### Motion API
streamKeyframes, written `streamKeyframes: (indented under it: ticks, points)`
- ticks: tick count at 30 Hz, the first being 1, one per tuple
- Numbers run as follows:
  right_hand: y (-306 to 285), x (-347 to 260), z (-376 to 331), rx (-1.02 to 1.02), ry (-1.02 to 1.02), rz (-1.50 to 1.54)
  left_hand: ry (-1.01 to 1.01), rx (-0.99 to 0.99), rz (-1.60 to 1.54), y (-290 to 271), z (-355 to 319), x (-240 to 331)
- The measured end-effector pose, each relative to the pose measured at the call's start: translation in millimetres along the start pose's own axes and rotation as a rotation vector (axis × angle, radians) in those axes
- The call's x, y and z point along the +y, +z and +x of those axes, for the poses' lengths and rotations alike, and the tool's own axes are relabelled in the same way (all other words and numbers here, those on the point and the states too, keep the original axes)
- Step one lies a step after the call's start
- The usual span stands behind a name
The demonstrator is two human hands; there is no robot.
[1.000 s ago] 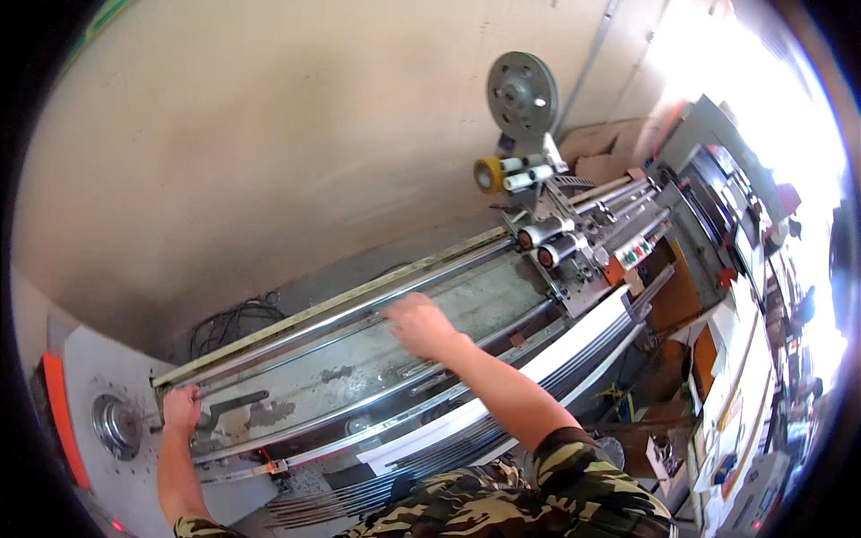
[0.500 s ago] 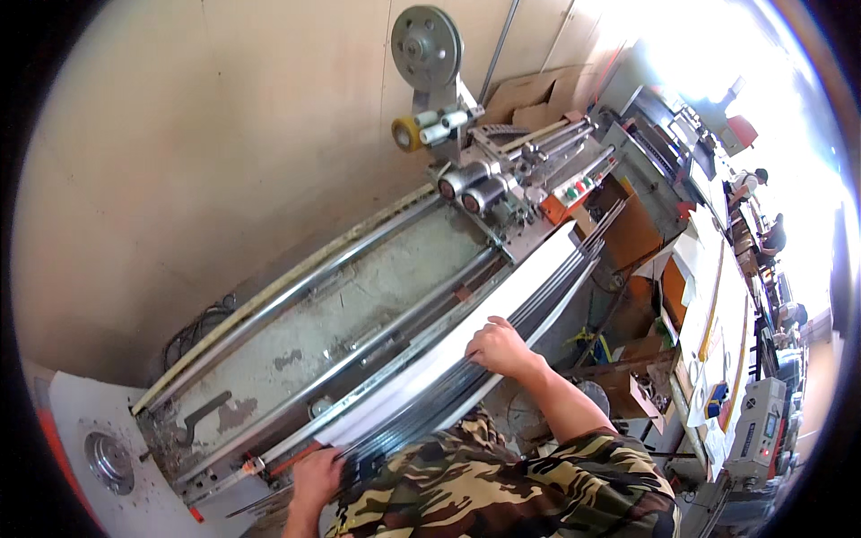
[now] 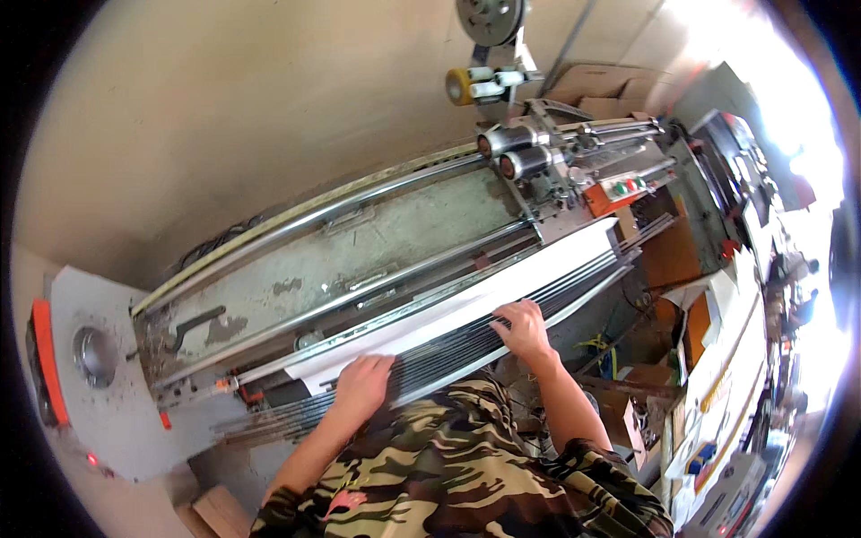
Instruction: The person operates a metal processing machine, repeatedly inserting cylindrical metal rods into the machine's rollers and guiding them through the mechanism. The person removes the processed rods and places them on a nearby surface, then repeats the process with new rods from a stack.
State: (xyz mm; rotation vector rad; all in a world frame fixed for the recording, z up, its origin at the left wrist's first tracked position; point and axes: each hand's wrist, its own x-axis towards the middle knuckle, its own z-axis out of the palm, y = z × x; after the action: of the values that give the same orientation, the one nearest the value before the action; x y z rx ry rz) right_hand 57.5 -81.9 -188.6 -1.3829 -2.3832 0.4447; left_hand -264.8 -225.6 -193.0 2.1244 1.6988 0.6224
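Both hands press flat, fingers spread, on the bundle of long metal rods (image 3: 466,345) at the machine's near edge: left hand (image 3: 363,386), right hand (image 3: 522,327), seemingly steadying them.

Glare top-right, fisheye edges, bit soft.
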Motion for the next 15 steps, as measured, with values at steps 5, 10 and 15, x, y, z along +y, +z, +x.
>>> streamKeyframes:
  ticks: [5, 10, 15]
  points:
    - [10.0, 56.2, 23.0, -0.075, -0.102, 0.161, -0.181, -0.321, 0.187, 50.1, 37.5, 19.7]
    - [-1.0, 81.5, 9.6, -0.270, -0.353, 0.145, -0.254, -0.403, 0.342, 54.1, 59.9, 59.4]
    - [-54.7, 113.6, 27.6, -0.380, -0.376, 0.197, -0.532, -0.399, 0.442, 18.9, 91.3, 155.1]
